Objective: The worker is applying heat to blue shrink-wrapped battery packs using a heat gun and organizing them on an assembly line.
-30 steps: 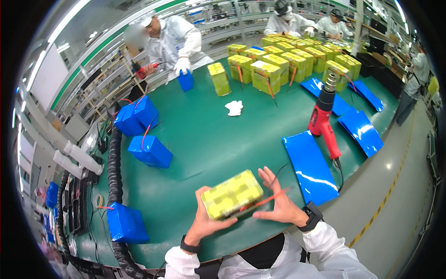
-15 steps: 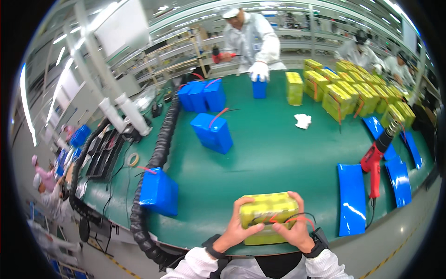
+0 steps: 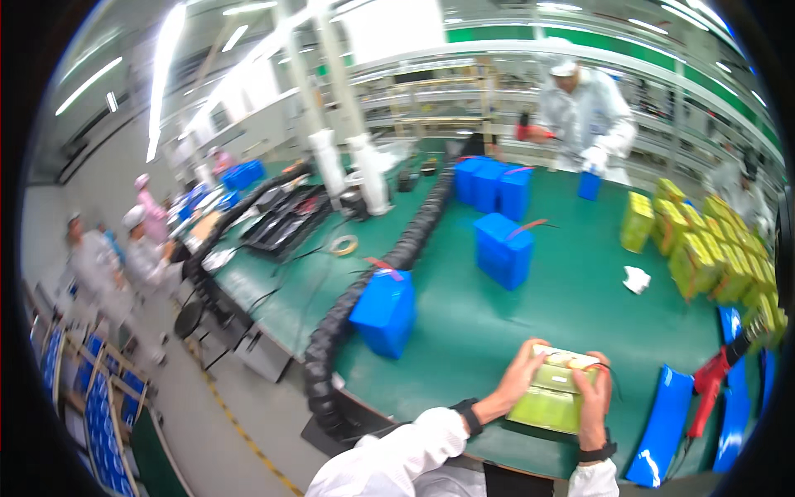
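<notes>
A yellow-green battery pack (image 3: 544, 407) is gripped between my two hands at the near edge of the green table, tilted toward me. My left hand (image 3: 522, 383) closes on its left side, fingers over the far top edge. My right hand (image 3: 593, 404) clasps its right side, thumb on the top. Dark and reddish wires (image 3: 604, 365) stick out by my right fingers. Right of the pack lie a flat blue sleeve (image 3: 662, 427) and a red heat gun (image 3: 710, 385). The pack's underside is hidden.
Blue-wrapped packs (image 3: 383, 316) stand left and farther back. A black ribbed hose (image 3: 402, 257) crosses the table. Yellow-green packs (image 3: 720, 257) crowd the far right, near a crumpled white wad (image 3: 636, 280). Across the table, a co-worker (image 3: 588, 112) touches a small blue pack (image 3: 589, 185).
The view has swung left, so the table's things appear farther right. The pack in my hands has tipped, its wires now at the far right side. Both hands keep hold of it.
</notes>
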`<control>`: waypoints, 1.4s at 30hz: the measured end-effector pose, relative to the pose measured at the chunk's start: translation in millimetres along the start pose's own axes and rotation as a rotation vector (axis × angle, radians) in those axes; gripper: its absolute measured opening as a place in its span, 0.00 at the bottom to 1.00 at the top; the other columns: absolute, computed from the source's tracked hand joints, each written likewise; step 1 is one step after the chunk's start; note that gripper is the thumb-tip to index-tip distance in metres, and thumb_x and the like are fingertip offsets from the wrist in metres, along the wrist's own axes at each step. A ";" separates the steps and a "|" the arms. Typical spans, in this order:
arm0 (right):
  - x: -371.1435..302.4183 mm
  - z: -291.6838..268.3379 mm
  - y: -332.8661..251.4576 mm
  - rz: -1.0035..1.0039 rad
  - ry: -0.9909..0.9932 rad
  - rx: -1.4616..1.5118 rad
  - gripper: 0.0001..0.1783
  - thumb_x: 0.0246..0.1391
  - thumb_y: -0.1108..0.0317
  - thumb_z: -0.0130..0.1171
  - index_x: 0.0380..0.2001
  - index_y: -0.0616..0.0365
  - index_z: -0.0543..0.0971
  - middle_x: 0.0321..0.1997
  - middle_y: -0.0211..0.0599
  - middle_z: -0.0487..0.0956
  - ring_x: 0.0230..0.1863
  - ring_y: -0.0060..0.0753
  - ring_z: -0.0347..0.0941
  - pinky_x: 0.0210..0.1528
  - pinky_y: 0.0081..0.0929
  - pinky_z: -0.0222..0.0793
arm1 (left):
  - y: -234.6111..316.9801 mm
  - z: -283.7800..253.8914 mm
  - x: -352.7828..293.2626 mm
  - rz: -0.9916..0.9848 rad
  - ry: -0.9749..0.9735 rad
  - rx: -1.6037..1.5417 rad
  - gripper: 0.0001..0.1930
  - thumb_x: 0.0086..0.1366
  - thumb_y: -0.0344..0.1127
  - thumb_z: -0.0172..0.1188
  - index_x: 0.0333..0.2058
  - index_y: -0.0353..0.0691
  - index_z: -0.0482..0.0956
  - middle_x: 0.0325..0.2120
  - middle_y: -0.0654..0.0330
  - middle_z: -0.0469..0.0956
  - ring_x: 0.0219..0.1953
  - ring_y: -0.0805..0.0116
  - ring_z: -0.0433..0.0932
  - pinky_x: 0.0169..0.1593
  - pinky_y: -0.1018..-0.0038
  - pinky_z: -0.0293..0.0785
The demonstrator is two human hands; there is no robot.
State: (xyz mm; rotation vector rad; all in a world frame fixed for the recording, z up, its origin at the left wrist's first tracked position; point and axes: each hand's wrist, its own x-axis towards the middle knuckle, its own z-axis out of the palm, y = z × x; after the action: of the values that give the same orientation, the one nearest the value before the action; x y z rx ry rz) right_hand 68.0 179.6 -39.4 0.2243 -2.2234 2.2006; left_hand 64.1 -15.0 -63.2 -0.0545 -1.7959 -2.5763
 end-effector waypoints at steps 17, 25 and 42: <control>100.1 -25.2 27.0 -0.008 -0.060 -0.505 0.25 0.71 0.55 0.55 0.28 0.68 0.80 0.25 0.38 0.78 0.28 0.27 0.70 0.32 0.35 0.65 | -14.8 -7.0 29.3 0.127 0.023 0.556 0.16 0.78 0.44 0.48 0.51 0.34 0.67 0.51 0.43 0.74 0.56 0.47 0.73 0.60 0.60 0.67; 96.8 -34.2 30.1 0.077 -0.109 -0.671 0.32 0.70 0.49 0.55 0.25 0.71 0.79 0.19 0.39 0.71 0.24 0.29 0.65 0.29 0.39 0.61 | -12.1 -15.3 19.4 0.126 -0.011 0.557 0.17 0.79 0.45 0.48 0.53 0.37 0.68 0.52 0.44 0.75 0.56 0.47 0.74 0.61 0.60 0.67; -102.9 -118.7 -4.6 0.025 0.263 -1.346 0.39 0.59 0.50 0.66 0.63 0.71 0.71 0.70 0.65 0.67 0.72 0.71 0.61 0.74 0.58 0.56 | 30.0 -3.4 7.3 0.397 0.074 0.676 0.14 0.74 0.30 0.54 0.55 0.32 0.71 0.51 0.52 0.74 0.56 0.59 0.73 0.64 0.65 0.66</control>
State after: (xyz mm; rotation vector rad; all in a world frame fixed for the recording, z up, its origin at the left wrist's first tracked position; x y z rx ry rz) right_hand 158.8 307.8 -43.7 -0.1158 -2.8714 0.3245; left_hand 57.3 -28.5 -36.0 -0.2727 -2.2396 -1.6049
